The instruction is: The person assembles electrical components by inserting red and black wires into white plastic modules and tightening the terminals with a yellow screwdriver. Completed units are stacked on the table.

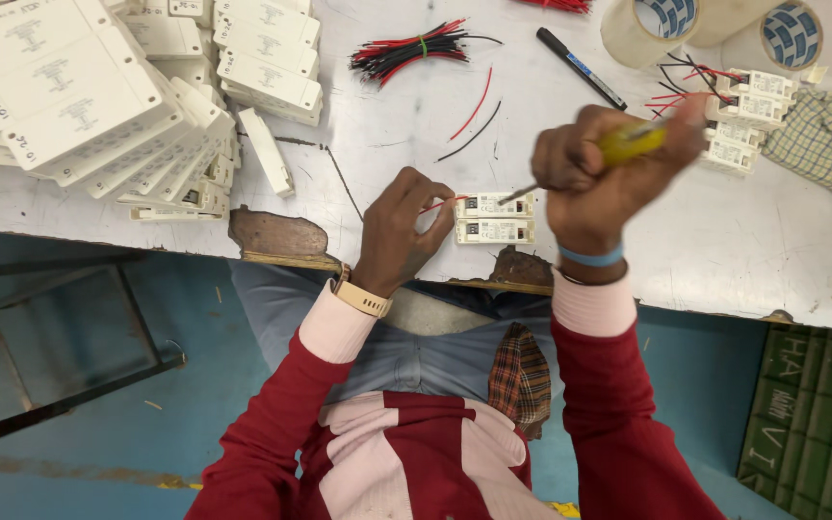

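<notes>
At the table's [724,260] near edge, the left hand [399,231] pinches a red wire [442,202] into the white module [495,205]; the right hand [601,178] grips a yellow-handled screwdriver [628,144]. A slipped tip could free the wire or jab fingers.

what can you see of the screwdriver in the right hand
The screwdriver has a translucent yellow handle, plastic by the look, and a thin grey metal shaft. The right hand grips the handle in a closed fist, hiding much of it. The tool slants down to the left, its tip at the upper of two small white modules near the table's edge. The handle end is blurred. The left hand does not touch it.
</notes>
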